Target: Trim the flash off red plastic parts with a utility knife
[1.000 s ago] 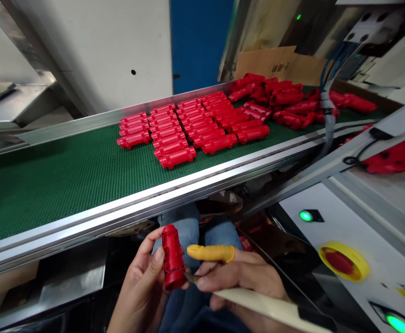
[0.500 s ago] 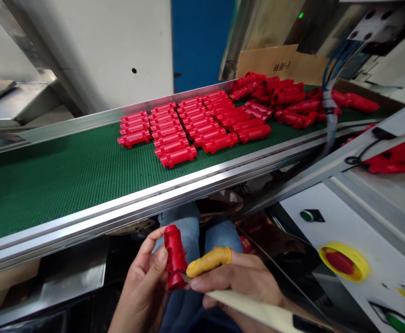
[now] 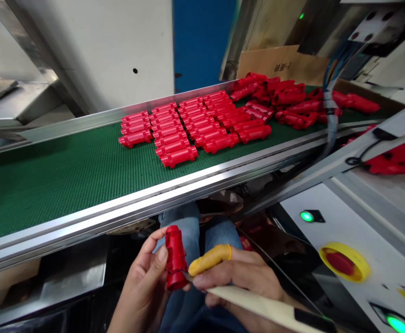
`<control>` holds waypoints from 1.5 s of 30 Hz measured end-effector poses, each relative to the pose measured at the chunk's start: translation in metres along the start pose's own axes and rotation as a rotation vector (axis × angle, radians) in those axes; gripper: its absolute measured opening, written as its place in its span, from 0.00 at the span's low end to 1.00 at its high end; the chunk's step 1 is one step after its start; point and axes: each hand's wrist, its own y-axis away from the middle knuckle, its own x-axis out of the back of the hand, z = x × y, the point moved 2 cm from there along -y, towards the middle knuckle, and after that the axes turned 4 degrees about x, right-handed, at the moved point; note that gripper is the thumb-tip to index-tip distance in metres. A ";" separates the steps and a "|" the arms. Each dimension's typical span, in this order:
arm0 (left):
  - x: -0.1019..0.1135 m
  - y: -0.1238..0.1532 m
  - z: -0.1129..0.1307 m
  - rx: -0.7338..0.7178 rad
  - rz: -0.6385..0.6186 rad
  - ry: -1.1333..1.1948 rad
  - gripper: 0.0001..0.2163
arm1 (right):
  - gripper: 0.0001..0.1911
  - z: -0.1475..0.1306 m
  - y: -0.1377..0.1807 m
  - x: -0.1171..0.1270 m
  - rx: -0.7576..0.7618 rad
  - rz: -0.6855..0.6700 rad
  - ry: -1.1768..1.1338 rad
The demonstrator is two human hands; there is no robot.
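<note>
In my left hand [image 3: 148, 273] is a red plastic tubular part [image 3: 176, 259], held upright between thumb and fingers above my lap. My right hand [image 3: 240, 277], with a yellow finger cot [image 3: 211, 259] on its index finger, grips a knife [image 3: 251, 299] with a long cream handle. The short blade meets the lower right edge of the red part, near its bottom end; the exact contact is too small to make out. Beyond my hands, similar red parts [image 3: 179, 156] lie in neat rows on the green conveyor belt [image 3: 66, 180].
A jumbled pile of red parts [image 3: 289, 95] lies at the belt's right end, before a cardboard sheet [image 3: 282, 62]. The belt's metal rail [image 3: 136, 199] runs between it and my lap. At right stands a control panel with a red-and-yellow button [image 3: 344, 262] and lit green buttons [image 3: 307, 216].
The green buttons on the control panel have lit up. My hands, the knife and the red part have barely shifted.
</note>
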 end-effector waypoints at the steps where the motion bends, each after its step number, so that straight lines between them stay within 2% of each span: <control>1: 0.000 0.000 0.000 0.002 0.003 -0.004 0.28 | 0.11 0.001 0.001 0.000 -0.005 -0.005 0.008; 5: 0.000 -0.002 -0.002 0.000 0.028 -0.008 0.27 | 0.10 0.004 0.006 -0.004 -0.041 -0.063 -0.003; 9: 0.001 -0.004 -0.002 0.004 0.067 -0.006 0.29 | 0.16 0.002 0.006 -0.007 -0.103 -0.176 0.061; 12: 0.000 -0.003 -0.003 0.017 0.052 -0.010 0.28 | 0.16 0.004 0.007 -0.006 0.064 -0.168 0.168; 14: -0.001 -0.003 -0.003 0.016 0.037 -0.013 0.30 | 0.15 0.010 0.009 -0.004 0.127 -0.018 0.208; 17: -0.002 -0.003 -0.002 0.029 0.021 -0.026 0.35 | 0.14 0.022 0.009 0.001 -0.044 0.379 0.144; 18: -0.002 -0.003 -0.002 0.047 0.004 -0.032 0.36 | 0.12 0.025 0.008 0.002 -0.112 0.469 0.100; 19: -0.003 -0.003 -0.002 0.074 -0.024 -0.038 0.35 | 0.10 0.027 0.005 0.002 -0.147 0.494 0.061; 20: -0.003 -0.003 -0.002 0.109 -0.059 -0.041 0.33 | 0.08 0.028 0.002 0.001 -0.151 0.470 0.031; 23: -0.005 0.000 -0.003 0.238 -0.157 -0.022 0.22 | 0.09 0.028 -0.007 -0.002 -0.099 0.258 -0.031; 25: -0.005 0.001 -0.004 0.269 -0.183 0.022 0.19 | 0.10 0.026 -0.007 -0.003 -0.060 0.186 -0.034; 27: -0.004 0.003 -0.005 0.193 -0.177 0.040 0.20 | 0.10 0.023 -0.004 -0.002 -0.025 0.178 0.047; 30: -0.001 0.004 -0.005 -0.033 -0.120 -0.029 0.21 | 0.11 0.017 -0.002 0.000 0.041 0.150 0.234; 32: -0.002 0.005 -0.006 -0.128 -0.086 -0.069 0.20 | 0.10 0.012 -0.003 0.002 0.118 0.123 0.293; 36: -0.005 0.005 -0.006 -0.146 -0.068 -0.085 0.21 | 0.08 0.011 -0.009 0.003 0.208 0.069 0.286; 45: -0.005 0.006 -0.005 -0.132 -0.072 -0.114 0.21 | 0.10 0.013 -0.007 0.001 0.199 0.054 0.253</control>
